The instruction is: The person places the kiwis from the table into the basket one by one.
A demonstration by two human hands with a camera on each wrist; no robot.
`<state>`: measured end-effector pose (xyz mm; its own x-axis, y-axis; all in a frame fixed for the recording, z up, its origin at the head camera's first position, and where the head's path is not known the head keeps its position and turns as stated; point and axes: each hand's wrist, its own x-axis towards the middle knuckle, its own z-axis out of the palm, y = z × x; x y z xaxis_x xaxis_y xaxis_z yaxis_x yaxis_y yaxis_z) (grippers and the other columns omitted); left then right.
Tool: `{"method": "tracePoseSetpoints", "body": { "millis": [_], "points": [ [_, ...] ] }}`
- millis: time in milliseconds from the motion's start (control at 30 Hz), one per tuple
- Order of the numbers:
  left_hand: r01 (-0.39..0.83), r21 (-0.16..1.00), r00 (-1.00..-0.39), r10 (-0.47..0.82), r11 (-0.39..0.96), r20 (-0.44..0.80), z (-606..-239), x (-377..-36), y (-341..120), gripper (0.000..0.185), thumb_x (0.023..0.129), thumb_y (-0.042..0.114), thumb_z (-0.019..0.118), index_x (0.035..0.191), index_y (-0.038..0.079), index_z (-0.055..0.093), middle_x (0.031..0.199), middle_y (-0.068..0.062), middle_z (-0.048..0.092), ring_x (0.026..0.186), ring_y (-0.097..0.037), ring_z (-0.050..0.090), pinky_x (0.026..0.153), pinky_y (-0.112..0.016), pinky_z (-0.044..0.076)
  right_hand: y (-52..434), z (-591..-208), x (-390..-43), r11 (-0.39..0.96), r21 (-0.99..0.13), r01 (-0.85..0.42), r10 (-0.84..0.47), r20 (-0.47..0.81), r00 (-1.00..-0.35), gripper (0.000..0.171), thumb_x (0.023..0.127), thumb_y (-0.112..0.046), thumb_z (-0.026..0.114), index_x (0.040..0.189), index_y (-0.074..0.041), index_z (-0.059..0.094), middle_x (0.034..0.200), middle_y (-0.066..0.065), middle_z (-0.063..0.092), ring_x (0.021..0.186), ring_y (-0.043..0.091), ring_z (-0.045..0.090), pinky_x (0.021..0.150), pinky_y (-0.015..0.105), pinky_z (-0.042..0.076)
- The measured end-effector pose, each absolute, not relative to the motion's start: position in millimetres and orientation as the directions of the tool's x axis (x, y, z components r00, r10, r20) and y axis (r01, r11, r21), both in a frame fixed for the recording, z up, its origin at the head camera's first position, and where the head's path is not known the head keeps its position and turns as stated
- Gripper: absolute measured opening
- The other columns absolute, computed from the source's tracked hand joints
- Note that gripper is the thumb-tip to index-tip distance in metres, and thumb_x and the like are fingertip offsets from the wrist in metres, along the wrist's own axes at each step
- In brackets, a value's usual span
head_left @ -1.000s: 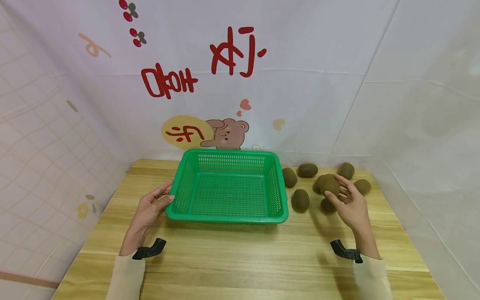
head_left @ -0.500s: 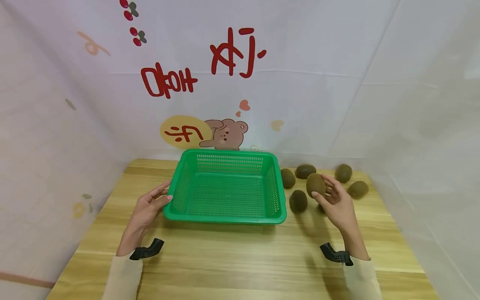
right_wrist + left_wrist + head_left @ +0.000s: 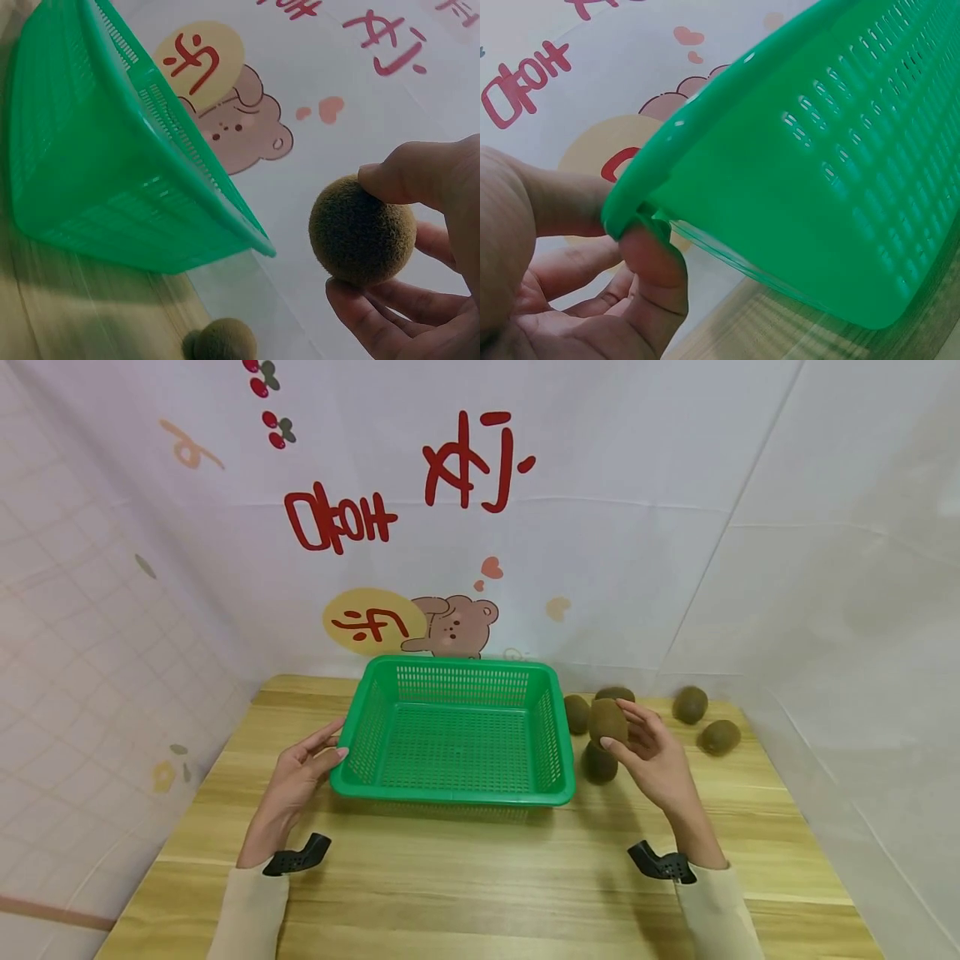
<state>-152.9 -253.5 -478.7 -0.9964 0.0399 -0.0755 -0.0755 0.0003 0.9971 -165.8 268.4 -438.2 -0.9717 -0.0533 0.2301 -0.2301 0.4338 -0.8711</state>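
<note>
Near the bench's (image 3: 450, 893) far edge, the right hand (image 3: 654, 762) is bringing its pinched kiwi (image 3: 607, 722) nearer the empty basket (image 3: 450, 797), whose rim the left hand (image 3: 296, 772) is gripping.

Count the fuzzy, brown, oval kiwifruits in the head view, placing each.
6: one kiwifruit in the right hand; a second left of it, third partly behind, fourth below; fifth and sixth right of the hand, which may hide others.

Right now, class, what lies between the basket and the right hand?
In the head view, between the green basket and right hand are the held kiwi and, on the table, a left kiwi, a front kiwi and a partly hidden back kiwi.
</note>
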Motion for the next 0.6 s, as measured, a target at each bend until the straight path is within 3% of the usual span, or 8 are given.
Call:
{"method": "tracePoseSetpoints", "body": {
  "millis": [333, 600],
  "points": [
    [-0.047, 0.998, -0.998, 0.039, -0.034, -0.046, -480, -154, -254, 0.064, 0.101, 0.014, 0.067, 0.157, 0.002, 0.039, 0.116, 0.004, 0.062, 0.089, -0.001, 0.067, 0.075, -0.015, 0.057, 252, -433, -171, 0.361, -0.875, -0.323, -0.159, 0.283, -0.946, 0.063, 0.095, -0.012, 0.075, 0.152, -0.012, 0.049, 0.153, 0.013, 0.049, 0.124, 0.003, 0.057, 0.097, 0.013, 0.051],
    [-0.06, 0.998, -0.998, 0.038, -0.022, -0.059, -478, -152, -253, 0.065, 0.101, 0.014, 0.067, 0.158, 0.003, 0.038, 0.116, 0.006, 0.062, 0.086, 0.001, 0.066, 0.072, -0.015, 0.056, 236, -432, -171, 0.389, -0.859, -0.334, -0.191, 0.28, -0.941, 0.063, 0.093, -0.017, 0.078, 0.15, -0.02, 0.052, 0.149, 0.005, 0.055, 0.126, 0.022, 0.061, 0.097, 0.016, 0.053]
  ]
}}
